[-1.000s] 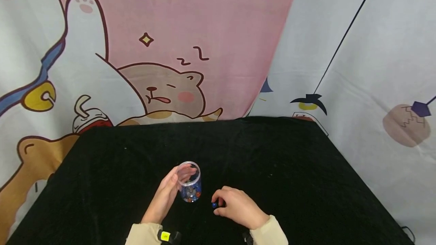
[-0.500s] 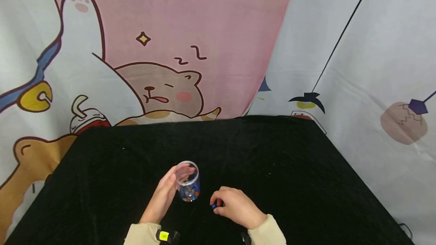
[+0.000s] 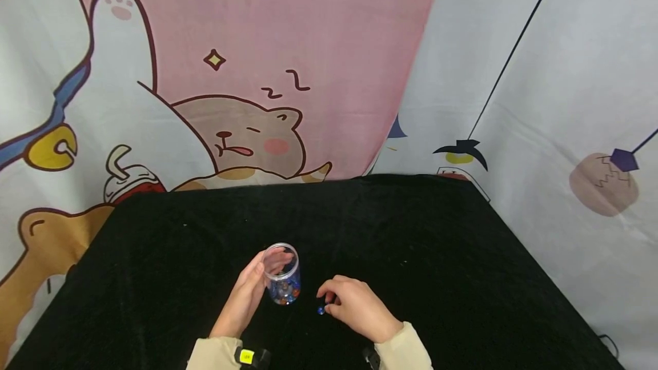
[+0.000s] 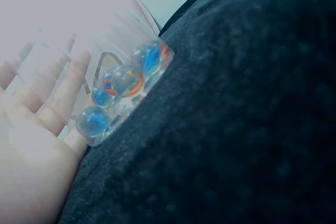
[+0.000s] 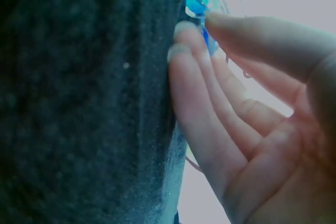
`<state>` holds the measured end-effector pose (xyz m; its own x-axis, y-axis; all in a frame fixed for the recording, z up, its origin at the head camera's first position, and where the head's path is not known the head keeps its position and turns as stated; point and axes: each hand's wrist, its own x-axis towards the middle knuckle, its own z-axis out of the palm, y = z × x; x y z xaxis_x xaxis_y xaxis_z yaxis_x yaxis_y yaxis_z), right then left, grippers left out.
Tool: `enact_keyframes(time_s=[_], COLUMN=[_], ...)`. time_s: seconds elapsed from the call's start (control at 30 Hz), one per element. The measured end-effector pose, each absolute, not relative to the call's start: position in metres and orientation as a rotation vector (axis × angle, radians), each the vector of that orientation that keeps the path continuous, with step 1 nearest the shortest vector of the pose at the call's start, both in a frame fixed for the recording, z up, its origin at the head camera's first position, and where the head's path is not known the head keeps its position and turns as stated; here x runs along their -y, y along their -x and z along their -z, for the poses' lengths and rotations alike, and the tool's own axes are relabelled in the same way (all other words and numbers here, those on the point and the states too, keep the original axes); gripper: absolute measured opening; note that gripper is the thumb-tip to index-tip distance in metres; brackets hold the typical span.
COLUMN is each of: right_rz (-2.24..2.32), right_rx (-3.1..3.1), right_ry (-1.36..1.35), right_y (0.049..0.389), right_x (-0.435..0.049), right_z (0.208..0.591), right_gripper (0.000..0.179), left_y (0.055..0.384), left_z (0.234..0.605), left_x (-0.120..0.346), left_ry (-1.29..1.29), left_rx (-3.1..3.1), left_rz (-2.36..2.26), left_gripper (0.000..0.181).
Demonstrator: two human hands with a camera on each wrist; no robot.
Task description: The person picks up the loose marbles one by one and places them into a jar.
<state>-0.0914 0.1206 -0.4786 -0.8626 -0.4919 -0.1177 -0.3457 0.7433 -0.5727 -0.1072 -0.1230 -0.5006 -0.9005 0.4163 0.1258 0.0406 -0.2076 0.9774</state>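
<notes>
A clear plastic jar [image 3: 282, 274] stands slightly tilted in my left hand [image 3: 243, 297], fingers behind it and thumb at its near side. Several glass marbles [image 4: 127, 81], clear with blue and orange swirls, lie at its bottom in the left wrist view. To the jar's right, my right hand [image 3: 356, 308] has its thumb and fingers curled at a single blue marble [image 3: 321, 310], low over the black cloth. The right wrist view shows this blue marble [image 5: 197, 3] right at the thumb tip [image 5: 216, 23], with other fingertips beside the cloth.
A black cloth [image 3: 437, 256] covers the table. Behind it hangs a curtain [image 3: 349, 73] with cartoon animals, pink and white. A dark cable [image 3: 609, 345] shows past the table's right edge.
The right hand's thumb and fingers have shifted slightly forward around the blue marble, which now shows more fully below the fingertips. The left hand keeps the jar nearly still.
</notes>
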Motion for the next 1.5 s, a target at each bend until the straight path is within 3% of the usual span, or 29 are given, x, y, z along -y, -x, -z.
enact_keyframes(time_s=[0.63, 1.5], right_rz=[1.051, 1.353], right_rx=[-2.856, -2.965], right_ry=[0.694, 0.779], right_y=[0.092, 0.097], right_x=[-0.122, -0.112], right_z=[0.475, 0.45], right_gripper=[0.006, 0.014], left_y=[0.107, 0.109], left_z=[0.504, 0.508], left_x=[0.123, 0.123], left_ry=[-0.623, -0.594], left_rx=[-1.784, -1.784], left_rz=[-2.236, -2.231], left_gripper=[0.043, 0.044])
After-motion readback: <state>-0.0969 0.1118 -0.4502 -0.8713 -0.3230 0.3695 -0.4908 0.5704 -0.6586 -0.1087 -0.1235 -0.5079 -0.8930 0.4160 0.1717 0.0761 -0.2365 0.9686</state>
